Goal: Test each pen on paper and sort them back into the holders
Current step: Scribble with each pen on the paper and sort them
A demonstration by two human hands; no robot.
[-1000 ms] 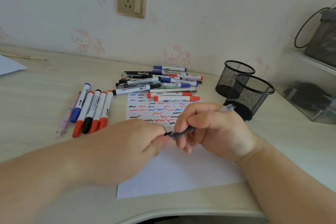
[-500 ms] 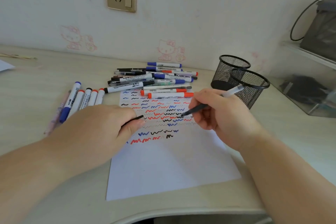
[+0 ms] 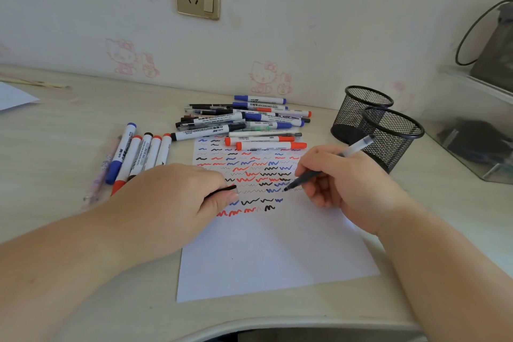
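My right hand (image 3: 344, 183) grips a thin pen (image 3: 305, 178) with a dark front and a clear back end, and its tip touches the white paper (image 3: 272, 253) among red, blue and black squiggles. My left hand (image 3: 177, 197) rests on the paper's left side and pinches the pen's black cap (image 3: 222, 191). A pile of markers and pens (image 3: 244, 119) lies at the paper's far edge. Several markers (image 3: 138, 155) lie in a row to the left. Two black mesh holders (image 3: 388, 133) stand at the right, both looking empty.
A pink patterned pen (image 3: 102, 169) lies left of the marker row. A clear plastic box (image 3: 477, 144) and a shelf with a dark bag (image 3: 497, 44) are at the far right. Another paper sheet (image 3: 14, 96) lies far left. The desk's curved front edge (image 3: 249, 325) runs below.
My hands pulled the cap off the pen and moved apart. The right hand carried the pen to the paper and set its tip down; the left settled on the sheet with the cap.
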